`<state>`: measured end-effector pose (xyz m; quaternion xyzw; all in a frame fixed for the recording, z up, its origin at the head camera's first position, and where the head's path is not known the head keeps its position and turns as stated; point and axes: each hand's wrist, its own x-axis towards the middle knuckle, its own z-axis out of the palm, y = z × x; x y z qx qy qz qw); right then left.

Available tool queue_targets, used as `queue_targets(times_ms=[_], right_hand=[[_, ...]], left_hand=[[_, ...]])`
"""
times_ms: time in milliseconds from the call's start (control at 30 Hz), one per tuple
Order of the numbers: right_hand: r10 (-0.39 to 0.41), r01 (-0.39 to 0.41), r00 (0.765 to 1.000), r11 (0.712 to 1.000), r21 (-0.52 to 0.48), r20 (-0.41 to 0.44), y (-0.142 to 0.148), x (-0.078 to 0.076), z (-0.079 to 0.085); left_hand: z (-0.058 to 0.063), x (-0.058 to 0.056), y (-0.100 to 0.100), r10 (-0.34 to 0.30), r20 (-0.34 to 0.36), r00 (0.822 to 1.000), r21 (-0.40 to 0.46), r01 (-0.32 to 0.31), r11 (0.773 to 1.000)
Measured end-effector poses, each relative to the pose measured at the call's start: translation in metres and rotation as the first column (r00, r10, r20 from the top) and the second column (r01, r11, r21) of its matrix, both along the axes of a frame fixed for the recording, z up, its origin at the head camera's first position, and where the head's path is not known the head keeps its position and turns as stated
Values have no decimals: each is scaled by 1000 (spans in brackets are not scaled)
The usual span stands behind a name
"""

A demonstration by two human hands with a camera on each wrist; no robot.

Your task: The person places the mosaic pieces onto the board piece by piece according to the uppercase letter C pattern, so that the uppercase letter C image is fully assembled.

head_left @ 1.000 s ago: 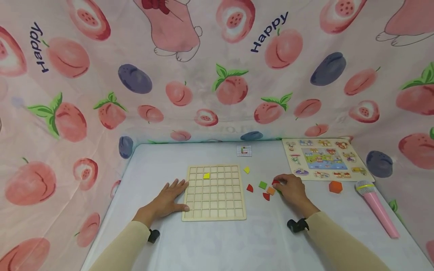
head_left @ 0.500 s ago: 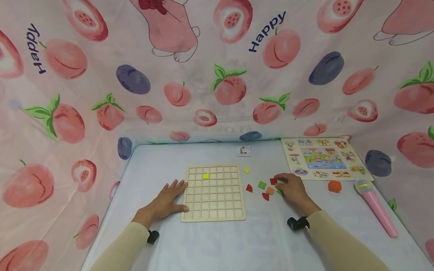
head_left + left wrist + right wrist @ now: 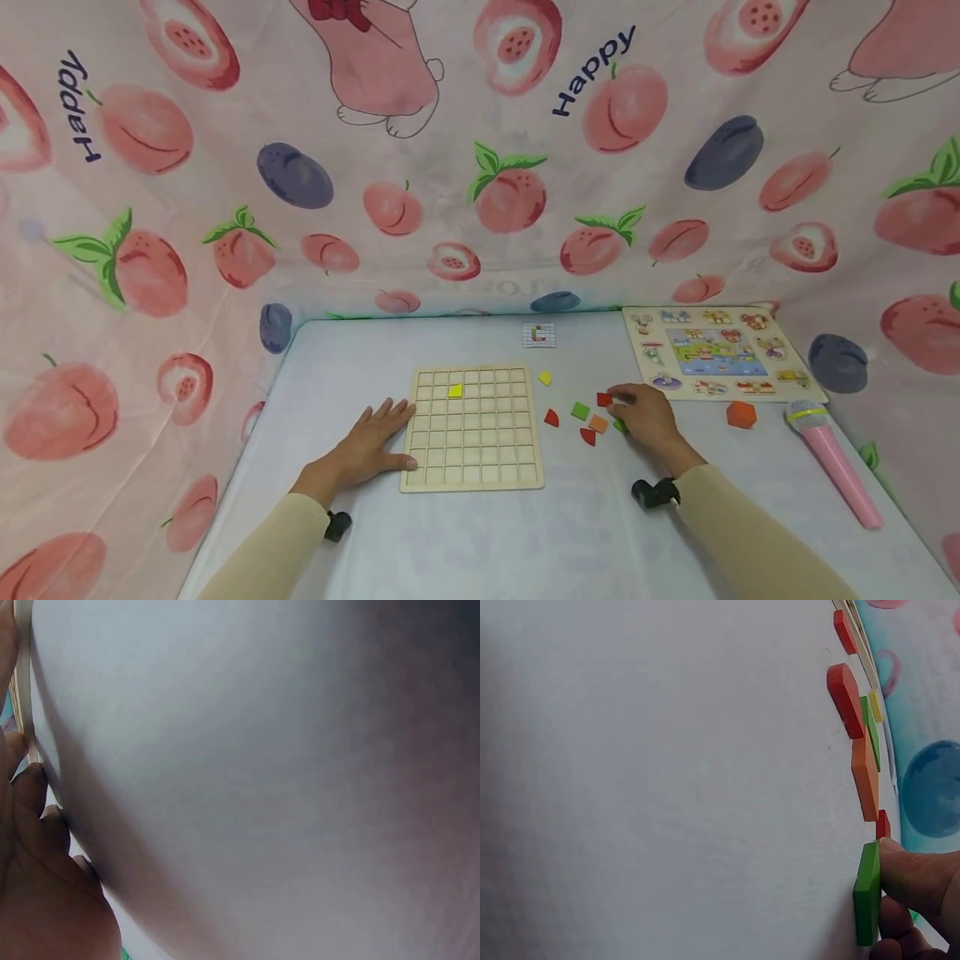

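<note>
My left hand (image 3: 369,442) lies with fingers spread at the left edge of the wooden grid board (image 3: 472,440), its thumb touching the lower left corner. One yellow tile (image 3: 456,391) occupies an upper cell of that board. To the right, my right hand (image 3: 647,418) pinches a red square tile (image 3: 603,400) at its right side between thumb and index finger. A green tile (image 3: 866,896) lies just under the thumb, partly hidden in the head view. Around them are a green square (image 3: 580,411), an orange square (image 3: 597,424), red quarter-round tiles (image 3: 551,418) and a yellow piece (image 3: 545,378).
A small pattern card (image 3: 538,335) lies behind the board. At the back right is a picture puzzle board (image 3: 720,354), with an orange-red hexagonal block (image 3: 741,415) before it. A pink toy microphone (image 3: 836,462) lies at the far right. Fruit-printed cloth (image 3: 442,167) hangs behind.
The red square tile, earlier mostly covered by the right fingers, now shows more at their tips, slightly to the left. The left hand stays still on the board's edge.
</note>
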<state>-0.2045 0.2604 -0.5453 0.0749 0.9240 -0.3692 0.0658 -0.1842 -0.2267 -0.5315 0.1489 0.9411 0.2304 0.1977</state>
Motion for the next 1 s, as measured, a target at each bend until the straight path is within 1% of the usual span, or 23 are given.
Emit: queue_targets(times_ms=[200,367,533,800,1000], right_hand=[[-17,16,1000,999,-33,-24,0,1,-1],[-73,70,997,994,-87,-33,0,1,1],[-124,116,991,980,-163,-41,-2,1,2],[-153,126,983,962,-243,-99,-10,-1,3],[-144,105,980,962,-253,-140,-20,-7,8]], left_hand=[[1,1,0,1,-2,1000,4,-1,1000],[0,2,0,1,-3,1000,8,-1,1000],[-1,2,-1,7,-4,1000,3,-7,1000],[-1,2,0,26,16,1000,14,-27,1000],[0,2,1,27,21,999,25,-27,999]])
